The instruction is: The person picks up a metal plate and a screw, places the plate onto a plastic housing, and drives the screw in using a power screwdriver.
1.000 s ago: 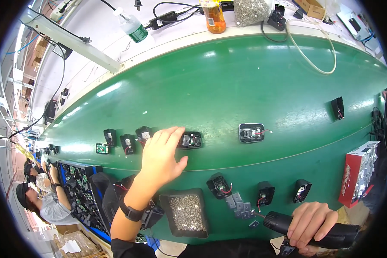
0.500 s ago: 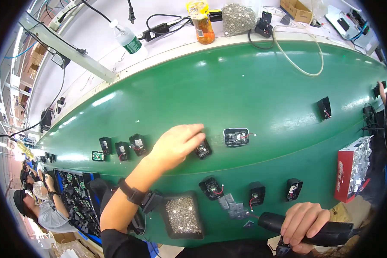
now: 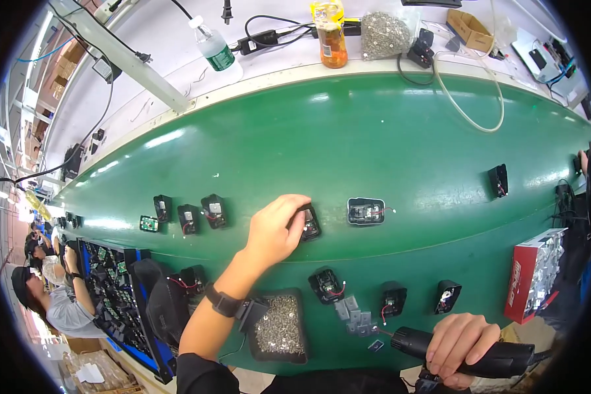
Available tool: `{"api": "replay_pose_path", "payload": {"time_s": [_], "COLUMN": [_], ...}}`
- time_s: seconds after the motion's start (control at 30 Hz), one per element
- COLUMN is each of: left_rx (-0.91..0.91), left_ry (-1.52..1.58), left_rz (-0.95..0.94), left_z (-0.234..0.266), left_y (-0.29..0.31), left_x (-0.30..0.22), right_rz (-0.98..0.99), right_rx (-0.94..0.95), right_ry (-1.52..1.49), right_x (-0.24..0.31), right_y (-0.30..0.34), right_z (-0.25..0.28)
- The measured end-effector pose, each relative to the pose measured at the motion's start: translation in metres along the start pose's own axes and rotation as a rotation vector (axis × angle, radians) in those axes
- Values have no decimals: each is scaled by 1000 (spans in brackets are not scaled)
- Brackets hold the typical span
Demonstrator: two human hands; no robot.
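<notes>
My right hand (image 3: 463,345) is wrapped round a black electric screwdriver (image 3: 417,341), its bit pointing left toward a cluster of small grey rectangular pieces (image 3: 354,316). Over the green surface, my left hand (image 3: 276,226) grips the left side of an open black plastic housing (image 3: 312,223); its fingertips are partly hidden. Just right of that lies a light-rimmed housing (image 3: 366,211) with a wire trailing out. Nearer me sit three more black housings with wires: one (image 3: 326,285) above the grey pieces, another (image 3: 393,299) in the middle, a third (image 3: 448,297) to the right.
A tray of small screws (image 3: 279,328) stands beside my left forearm. Several housings (image 3: 213,211) lie farther left. At right is a red-and-white box (image 3: 532,276) of metallic parts. A blue-edged bin (image 3: 121,302) holds dark parts beside a co-worker (image 3: 69,302). A bottle (image 3: 213,49) stands behind.
My left hand has closed from above onto the black housing's left side. My right hand still holds the screwdriver in nearly the same place. The whole view has shifted slightly.
</notes>
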State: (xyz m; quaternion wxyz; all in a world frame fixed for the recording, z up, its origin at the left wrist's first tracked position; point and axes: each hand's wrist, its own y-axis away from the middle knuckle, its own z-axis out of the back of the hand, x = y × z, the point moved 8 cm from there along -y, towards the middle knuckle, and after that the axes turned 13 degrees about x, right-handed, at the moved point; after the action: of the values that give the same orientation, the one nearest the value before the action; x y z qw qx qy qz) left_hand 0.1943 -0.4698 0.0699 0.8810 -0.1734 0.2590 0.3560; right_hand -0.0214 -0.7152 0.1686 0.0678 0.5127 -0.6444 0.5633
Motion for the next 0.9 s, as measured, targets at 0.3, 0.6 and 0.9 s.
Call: {"api": "replay_pose_path", "payload": {"time_s": [0.3, 0.6, 0.9], "left_rx": [-15, -24, 85], "left_ry": [247, 363, 314], "left_rz": [240, 415, 248], "left_z": [-4, -14, -7], "left_y": [4, -3, 0], "left_x": [22, 31, -10], "right_rz": [-14, -41, -75], "right_rx": [3, 20, 83], "right_ry": [15, 28, 83], "right_x": [1, -1, 4], "right_y": [-6, -21, -50], "right_z": [-1, -9, 1]}}
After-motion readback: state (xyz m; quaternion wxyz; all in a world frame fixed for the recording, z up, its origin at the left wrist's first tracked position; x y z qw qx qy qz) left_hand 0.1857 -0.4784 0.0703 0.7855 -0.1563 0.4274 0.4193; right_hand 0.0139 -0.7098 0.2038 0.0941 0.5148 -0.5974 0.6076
